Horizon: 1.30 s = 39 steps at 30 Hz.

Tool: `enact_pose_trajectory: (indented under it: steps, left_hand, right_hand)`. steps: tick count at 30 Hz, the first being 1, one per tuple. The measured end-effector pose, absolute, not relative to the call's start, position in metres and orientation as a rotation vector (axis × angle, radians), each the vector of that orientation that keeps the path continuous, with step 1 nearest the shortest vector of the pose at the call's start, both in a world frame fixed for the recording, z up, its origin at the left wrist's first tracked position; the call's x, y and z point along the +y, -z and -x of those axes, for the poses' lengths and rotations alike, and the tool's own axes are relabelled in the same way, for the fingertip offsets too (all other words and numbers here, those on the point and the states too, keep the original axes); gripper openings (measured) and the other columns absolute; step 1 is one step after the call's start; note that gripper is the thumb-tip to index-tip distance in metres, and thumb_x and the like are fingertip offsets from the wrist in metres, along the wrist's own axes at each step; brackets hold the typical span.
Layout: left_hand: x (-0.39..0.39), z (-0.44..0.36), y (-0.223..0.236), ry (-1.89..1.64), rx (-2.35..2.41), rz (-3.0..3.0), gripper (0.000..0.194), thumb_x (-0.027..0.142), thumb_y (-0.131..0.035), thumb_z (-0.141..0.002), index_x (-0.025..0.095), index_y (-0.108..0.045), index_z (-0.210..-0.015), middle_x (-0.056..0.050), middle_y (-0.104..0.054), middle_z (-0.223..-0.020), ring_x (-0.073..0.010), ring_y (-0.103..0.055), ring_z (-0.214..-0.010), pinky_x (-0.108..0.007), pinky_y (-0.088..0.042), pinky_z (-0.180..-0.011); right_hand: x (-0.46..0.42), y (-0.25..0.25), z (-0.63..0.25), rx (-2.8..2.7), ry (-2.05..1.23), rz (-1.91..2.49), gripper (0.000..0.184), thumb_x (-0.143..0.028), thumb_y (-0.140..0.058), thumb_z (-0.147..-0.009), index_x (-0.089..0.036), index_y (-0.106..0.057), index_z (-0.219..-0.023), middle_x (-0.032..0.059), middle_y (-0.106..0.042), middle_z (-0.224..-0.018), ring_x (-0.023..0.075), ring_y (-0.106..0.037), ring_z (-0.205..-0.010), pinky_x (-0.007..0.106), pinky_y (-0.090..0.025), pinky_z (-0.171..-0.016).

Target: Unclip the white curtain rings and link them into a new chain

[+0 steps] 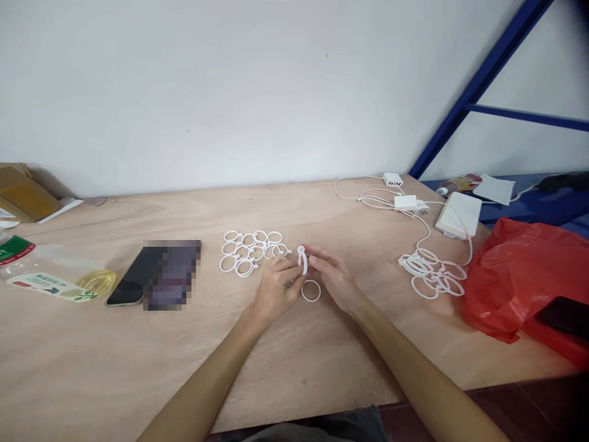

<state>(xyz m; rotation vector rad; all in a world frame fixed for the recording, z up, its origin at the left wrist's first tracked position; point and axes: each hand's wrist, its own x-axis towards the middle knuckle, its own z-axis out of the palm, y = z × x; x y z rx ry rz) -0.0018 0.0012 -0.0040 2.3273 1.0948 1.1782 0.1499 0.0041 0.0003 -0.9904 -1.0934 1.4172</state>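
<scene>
Between my two hands a white plastic curtain ring [304,264] stands nearly edge-on, its small round eyelet at the top. My left hand [276,287] grips it from the left with bent fingers. From the other side, the thumb and fingers of my right hand [335,275] close on it. Just below them a single loose ring [311,299] lies flat on the table. A group of several similar rings [243,266] is spread out beyond my left hand. Farther right, a tangled heap of more white rings [426,286] rests near a cable.
On the left are a clear plastic jar [55,279], a dark phone [126,285] and a cardboard box [27,193]. White chargers [405,202] with cables and a white box [460,213] sit back right. A red plastic bag [529,270] covers the right end of the wooden table [115,368].
</scene>
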Motion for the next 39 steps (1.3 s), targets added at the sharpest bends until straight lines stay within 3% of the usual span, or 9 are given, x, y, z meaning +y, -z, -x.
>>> enact_pose_trajectory:
  steps: [7,12,15,20,22,25,27,31,39]
  left_hand:
    - [0.002,0.004,0.011,-1.168,1.077,-2.411,0.021,0.02,-0.052,-0.09,0.023,-0.073,-0.086,-0.005,-0.072,-0.089,-0.0191,-0.057,-0.082,-0.036,-0.048,-0.077]
    - [-0.001,0.003,0.001,-1.112,1.179,-2.323,0.017,0.029,-0.067,-0.079,0.023,-0.073,-0.094,-0.007,-0.069,-0.111,-0.0236,-0.059,-0.097,-0.042,-0.047,-0.088]
    - [-0.003,0.002,-0.002,-1.117,1.155,-2.223,0.018,0.027,-0.066,-0.08,0.024,-0.072,-0.096,-0.007,-0.068,-0.115,-0.024,-0.061,-0.103,-0.042,-0.047,-0.092]
    - [-0.003,0.0,-0.001,-1.128,1.128,-1.952,0.005,0.024,-0.066,-0.078,0.021,-0.063,-0.081,-0.004,-0.071,-0.099,-0.0206,-0.065,-0.096,-0.037,-0.051,-0.087]
    - [-0.002,-0.001,0.001,-1.163,1.173,-1.816,0.02,0.026,-0.073,-0.072,0.02,-0.058,-0.084,-0.003,-0.07,-0.092,-0.0193,-0.066,-0.089,-0.035,-0.052,-0.082]
    - [0.001,0.0,0.003,-1.215,1.16,-1.663,0.045,0.026,-0.08,-0.065,0.019,-0.057,-0.103,-0.006,-0.069,-0.101,-0.019,-0.066,-0.09,-0.035,-0.053,-0.083]
    - [0.003,0.0,0.004,-1.183,1.148,-1.643,0.05,0.025,-0.081,-0.065,0.02,-0.06,-0.11,-0.007,-0.07,-0.106,-0.0202,-0.066,-0.094,-0.036,-0.053,-0.086]
    - [0.003,0.0,0.003,-1.142,1.136,-1.614,0.042,0.025,-0.081,-0.065,0.019,-0.067,-0.104,-0.007,-0.071,-0.104,-0.0215,-0.066,-0.097,-0.036,-0.052,-0.089]
    - [-0.002,-0.003,-0.006,-1.063,1.003,-1.699,0.031,0.032,-0.072,-0.076,0.018,-0.07,-0.103,-0.003,-0.069,-0.089,-0.0171,-0.062,-0.08,-0.03,-0.051,-0.075]
  right_hand:
    - [0.002,-0.008,-0.15,-0.978,-1.56,0.954,0.026,-0.035,-0.079,-0.063,-0.022,-0.074,-0.086,0.002,-0.071,-0.085,0.0164,-0.06,-0.079,0.032,-0.047,-0.075]
    - [0.002,-0.004,-0.153,-1.008,-1.538,0.979,0.027,-0.027,-0.08,-0.062,-0.022,-0.073,-0.087,0.0014,-0.07,-0.085,0.015,-0.059,-0.074,0.03,-0.046,-0.068]
    - [0.002,-0.003,-0.153,-1.019,-1.515,1.006,0.029,-0.026,-0.08,-0.061,-0.022,-0.073,-0.089,0.0006,-0.069,-0.08,0.0147,-0.059,-0.071,0.029,-0.046,-0.066]
    - [0.004,-0.003,-0.153,-1.012,-1.477,0.987,0.017,-0.028,-0.078,-0.063,-0.022,-0.074,-0.079,0.002,-0.071,-0.087,0.0167,-0.061,-0.078,0.031,-0.047,-0.07]
    - [0.005,-0.002,-0.153,-1.028,-1.472,0.986,0.016,-0.029,-0.077,-0.064,-0.023,-0.075,-0.079,0.0025,-0.072,-0.091,0.0182,-0.062,-0.082,0.032,-0.048,-0.072]
    - [0.005,-0.002,-0.154,-1.057,-1.47,0.985,0.018,-0.031,-0.078,-0.065,-0.025,-0.076,-0.082,0.0024,-0.073,-0.091,0.0195,-0.064,-0.086,0.033,-0.049,-0.074]
    - [0.005,-0.001,-0.154,-1.078,-1.466,0.967,0.019,-0.033,-0.078,-0.067,-0.025,-0.076,-0.085,0.0024,-0.073,-0.093,0.0197,-0.064,-0.087,0.034,-0.05,-0.076]
    - [0.004,0.001,-0.153,-1.123,-1.409,0.982,0.019,-0.037,-0.076,-0.07,-0.025,-0.076,-0.085,0.0029,-0.074,-0.092,0.02,-0.065,-0.084,0.034,-0.05,-0.075]
    - [0.005,0.001,-0.154,-1.174,-1.301,1.057,0.018,-0.039,-0.074,-0.072,-0.022,-0.074,-0.078,0.0017,-0.071,-0.078,0.0167,-0.062,-0.074,0.031,-0.048,-0.07]
